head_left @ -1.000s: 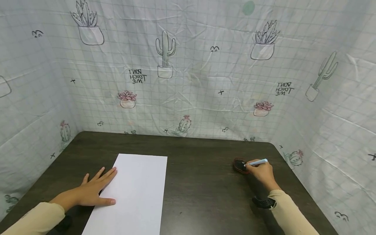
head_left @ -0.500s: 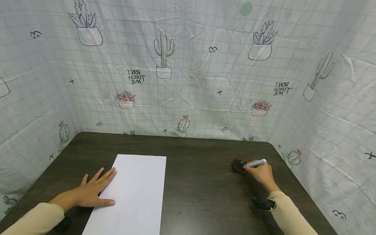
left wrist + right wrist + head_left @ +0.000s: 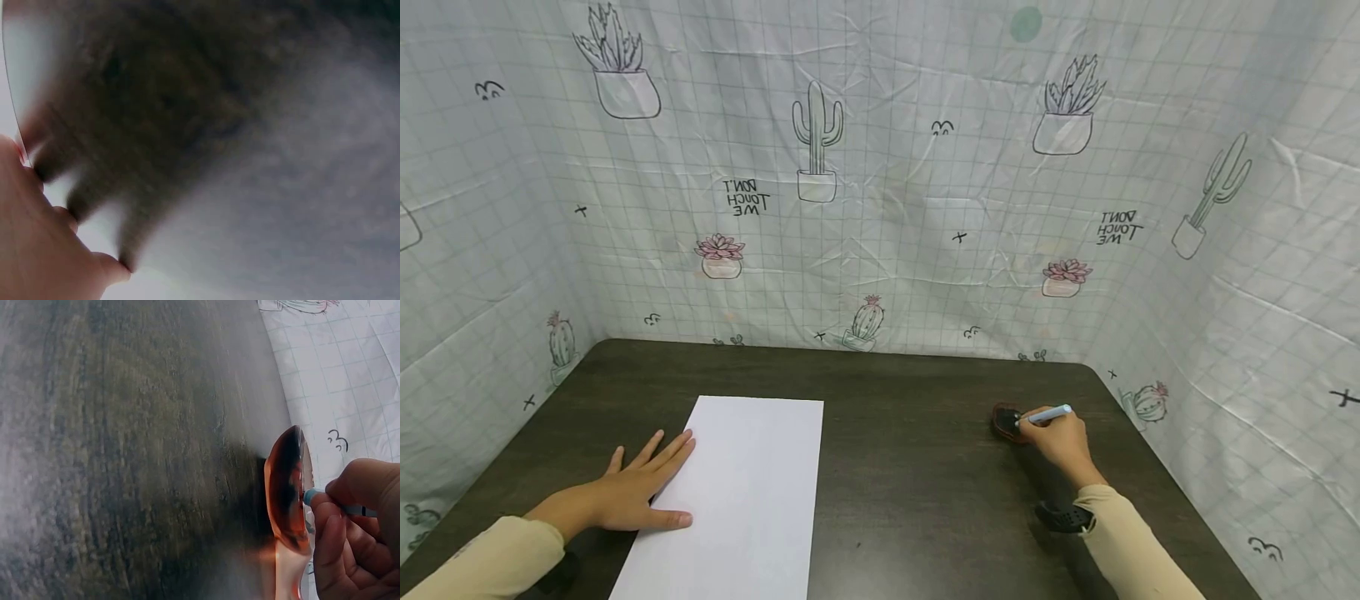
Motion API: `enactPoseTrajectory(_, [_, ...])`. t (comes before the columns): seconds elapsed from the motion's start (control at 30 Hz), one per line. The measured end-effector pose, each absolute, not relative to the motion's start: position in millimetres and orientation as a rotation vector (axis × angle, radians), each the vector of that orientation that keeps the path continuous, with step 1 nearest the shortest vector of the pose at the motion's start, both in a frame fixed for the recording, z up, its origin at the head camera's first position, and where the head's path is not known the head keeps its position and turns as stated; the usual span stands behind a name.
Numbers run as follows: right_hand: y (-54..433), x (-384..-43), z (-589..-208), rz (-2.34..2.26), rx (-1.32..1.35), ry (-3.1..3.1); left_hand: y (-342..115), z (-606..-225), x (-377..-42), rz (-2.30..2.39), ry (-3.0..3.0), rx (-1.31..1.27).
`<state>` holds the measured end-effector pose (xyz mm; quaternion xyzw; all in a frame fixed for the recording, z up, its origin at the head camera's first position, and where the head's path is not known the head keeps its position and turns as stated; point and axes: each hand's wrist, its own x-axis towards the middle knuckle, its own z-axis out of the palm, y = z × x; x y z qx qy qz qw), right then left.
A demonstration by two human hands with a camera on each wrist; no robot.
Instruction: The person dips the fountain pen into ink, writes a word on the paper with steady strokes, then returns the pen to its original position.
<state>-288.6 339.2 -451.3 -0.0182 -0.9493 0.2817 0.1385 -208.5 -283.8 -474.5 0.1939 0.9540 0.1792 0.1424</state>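
Pale-blue pen (image 3: 1056, 412) — pinched in right grip (image 3: 1062, 442); glossy dark, orange-edged object (image 3: 1004, 422) just left. Left grip (image 3: 636, 493), fingers spread, on white paper (image 3: 752, 487). Dark surface (image 3: 910, 475) between grips; far edge beyond both.

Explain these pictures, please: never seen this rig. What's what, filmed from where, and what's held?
No machine here: each grip is a person's bare hand. The wide picture comes from a head-worn camera; the two close-ups come from one on each wrist. On a dark wood-grained table lie a white rectangular sheet of paper and a glossy oval dish, black with an orange rim. The left grip rests spread over the sheet's left edge, holding nothing. The right grip pinches a slim light-blue pen-shaped tool, one end at the dish; whether it touches is unclear.
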Motion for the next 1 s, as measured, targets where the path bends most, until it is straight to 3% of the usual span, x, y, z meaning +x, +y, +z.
enactPoseTrajectory(1.0, [344.7,-285.4,-455.7,0.847,-0.097,-2.725,-282.8,-472.9,-208.6,0.565,2.754,0.603])
